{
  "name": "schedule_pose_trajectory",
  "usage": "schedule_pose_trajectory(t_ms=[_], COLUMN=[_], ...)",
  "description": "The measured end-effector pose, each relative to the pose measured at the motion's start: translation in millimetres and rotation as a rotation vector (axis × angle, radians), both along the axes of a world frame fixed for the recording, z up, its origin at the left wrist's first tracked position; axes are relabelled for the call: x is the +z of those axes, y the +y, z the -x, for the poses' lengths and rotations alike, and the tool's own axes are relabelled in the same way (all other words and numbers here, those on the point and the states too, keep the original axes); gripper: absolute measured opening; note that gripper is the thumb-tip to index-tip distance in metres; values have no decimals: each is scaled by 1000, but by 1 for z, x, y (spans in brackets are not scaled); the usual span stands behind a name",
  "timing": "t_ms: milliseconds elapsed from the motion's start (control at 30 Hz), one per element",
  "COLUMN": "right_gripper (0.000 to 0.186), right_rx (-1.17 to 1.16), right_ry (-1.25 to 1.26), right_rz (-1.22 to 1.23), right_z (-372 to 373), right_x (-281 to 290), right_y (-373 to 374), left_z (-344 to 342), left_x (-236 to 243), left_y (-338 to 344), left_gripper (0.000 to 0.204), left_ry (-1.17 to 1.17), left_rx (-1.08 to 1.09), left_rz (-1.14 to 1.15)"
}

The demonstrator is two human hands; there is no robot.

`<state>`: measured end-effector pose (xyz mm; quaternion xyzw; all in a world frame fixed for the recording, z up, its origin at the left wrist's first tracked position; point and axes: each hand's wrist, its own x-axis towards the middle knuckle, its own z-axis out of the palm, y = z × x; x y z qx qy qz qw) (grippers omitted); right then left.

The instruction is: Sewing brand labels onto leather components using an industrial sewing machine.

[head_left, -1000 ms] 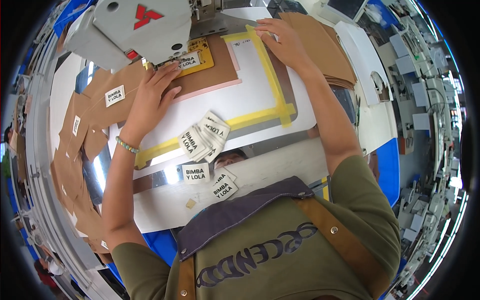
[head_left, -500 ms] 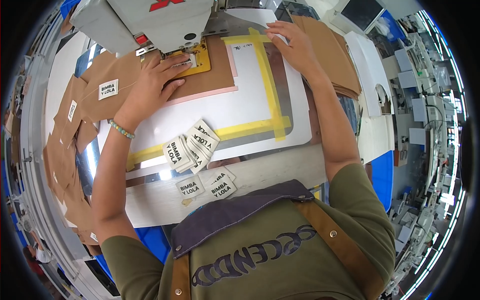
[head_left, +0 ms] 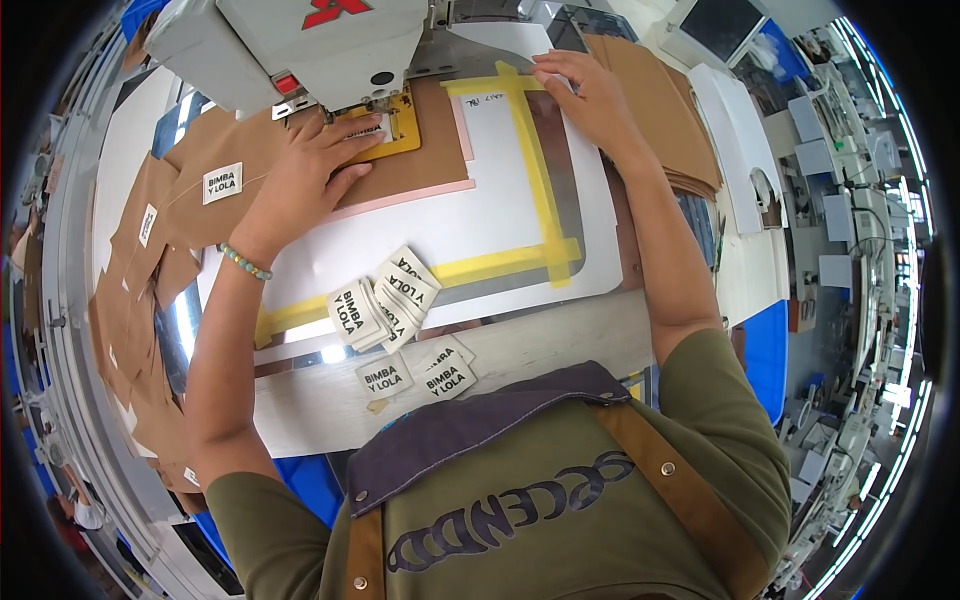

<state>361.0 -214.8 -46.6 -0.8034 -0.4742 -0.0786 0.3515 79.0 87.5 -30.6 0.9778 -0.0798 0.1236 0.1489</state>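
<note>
My left hand [head_left: 322,160] rests with fingers outstretched on a brown piece [head_left: 410,165], its tips over a white printed label in the yellow frame [head_left: 405,128] under the sewing machine head [head_left: 300,40]. My right hand [head_left: 580,95] is open, fingers slightly bent, at the upper right corner of a white template board [head_left: 505,190] edged with yellow tape [head_left: 556,200]. A pile of white printed labels [head_left: 355,310] lies below my left hand, and several looser labels [head_left: 446,382] lie nearer my body.
Brown pieces [head_left: 140,350], some with labels, overlap along the left. A stack of brown pieces [head_left: 655,130] and a white folded board [head_left: 725,140] sit at the right, near a small screen [head_left: 718,28]. Blue bins [head_left: 762,360] show beside and below the table.
Since a second ago my left fingers have come further over the framed label, covering more of it. The view has shifted slightly. My right hand stays at the board's corner.
</note>
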Motion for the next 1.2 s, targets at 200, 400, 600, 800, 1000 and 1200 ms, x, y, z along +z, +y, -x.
schedule_pose_trajectory(t_ms=[200, 400, 600, 800, 1000, 1200], right_gripper=[29, 26, 26, 33, 38, 38], right_rx=[10, -10, 109, 386, 477, 439], right_ry=[-4, 38, -59, -161, -283, -333], right_rz=[-29, 3, -8, 212, 345, 405], right_z=[-1, 4, 8, 73, 90, 97], right_x=[-7, -6, -5, 30, 10, 34], right_y=[-2, 0, 4, 28, 38, 11], left_z=[-6, -15, -4, 34, 40, 34], left_x=[1, -12, -15, -11, -12, -10], left_y=[-4, 13, 29, 53, 66, 55], left_gripper=[39, 42, 45, 70, 68, 44], left_ry=[14, -49, 107, 4, 80, -63], left_rx=[34, 42, 216, 216, 166, 195], left_rz=[9, -2, 158, 309, 204, 127])
